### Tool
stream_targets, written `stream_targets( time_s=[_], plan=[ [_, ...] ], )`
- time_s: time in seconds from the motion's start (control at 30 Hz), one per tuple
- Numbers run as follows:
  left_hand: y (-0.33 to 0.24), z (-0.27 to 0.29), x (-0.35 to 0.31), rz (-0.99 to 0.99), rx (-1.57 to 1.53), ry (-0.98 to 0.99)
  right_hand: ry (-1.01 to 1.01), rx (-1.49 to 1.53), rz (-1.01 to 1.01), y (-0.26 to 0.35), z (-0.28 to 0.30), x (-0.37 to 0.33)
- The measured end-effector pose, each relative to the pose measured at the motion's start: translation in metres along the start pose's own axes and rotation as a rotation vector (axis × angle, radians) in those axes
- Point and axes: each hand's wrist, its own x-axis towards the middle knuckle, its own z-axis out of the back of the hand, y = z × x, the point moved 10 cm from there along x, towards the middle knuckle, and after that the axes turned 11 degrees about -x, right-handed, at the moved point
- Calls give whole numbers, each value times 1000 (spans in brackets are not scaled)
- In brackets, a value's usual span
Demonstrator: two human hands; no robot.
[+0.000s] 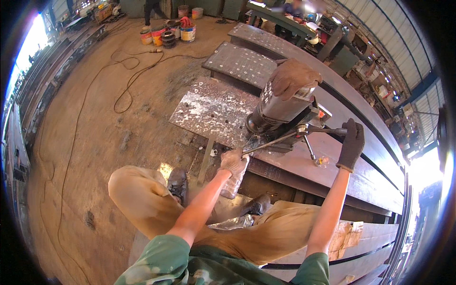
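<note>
A dark drill press with a round motor body [280,104] stands on the steel beams, a brown cloth or glove [294,78] draped over its top. Rod handles spread from the hub [302,129] on its side. My right hand [351,142], in a dark glove, is closed round the dark grip of the right-pointing handle. In a pale, dirty glove, my left hand [232,162] is closed on a clear, crumpled plastic bottle [233,184] tilted downward. A thin metal rod [270,143] runs from the hub to this hand; I cannot tell whether the fingers grip it too.
Long steel beams [365,185] stretch across the right, some plates drilled with holes [242,61]. A cable [128,90] loops over the dusty floor. Paint buckets [187,33] stand at the back, near a walking person [153,9]. Another person is by the far bench [285,23].
</note>
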Motion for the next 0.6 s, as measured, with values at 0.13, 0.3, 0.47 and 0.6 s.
stream_targets(
  time_s=[0.13,0.3,0.47,0.6],
  plan=[
    [-4,4,-2,-72,-27,9,-5,23,5,7,2,-4],
    [15,6,-1,24,-7,72,-3,220,17,-10,-27,-22],
    [-4,-12,3,-40,-37,98,19,-828,295,-199,-140,-157],
    [0,-10,7,44,11,176,621,-1275,1045,-191,-312,-397]
  ],
)
